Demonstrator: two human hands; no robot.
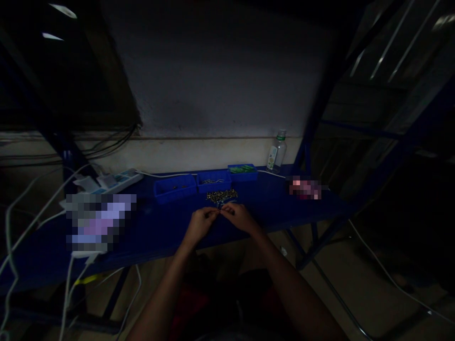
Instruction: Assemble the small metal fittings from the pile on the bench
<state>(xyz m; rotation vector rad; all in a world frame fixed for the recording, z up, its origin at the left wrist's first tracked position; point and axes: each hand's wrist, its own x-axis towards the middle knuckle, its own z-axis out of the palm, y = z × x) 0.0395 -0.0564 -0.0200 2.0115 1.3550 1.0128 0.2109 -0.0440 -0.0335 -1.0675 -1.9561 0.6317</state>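
My left hand [202,222] and my right hand [239,217] meet fingertip to fingertip over the blue table, close to its front edge. Both have their fingers pinched together; whatever sits between them is too small and dark to name. Just beyond the fingertips lies a pile of small brass-coloured metal pieces [222,195]. Several thin silvery pins or screws [227,202] lie between that pile and my hands.
Behind the pile stand a blue bin [175,188], a second bin [213,182] with thin metal pieces, and a third [242,172] holding green items. A clear bottle [277,152] stands back right. A power strip [117,182] with white cables lies left, near a blurred object [103,221].
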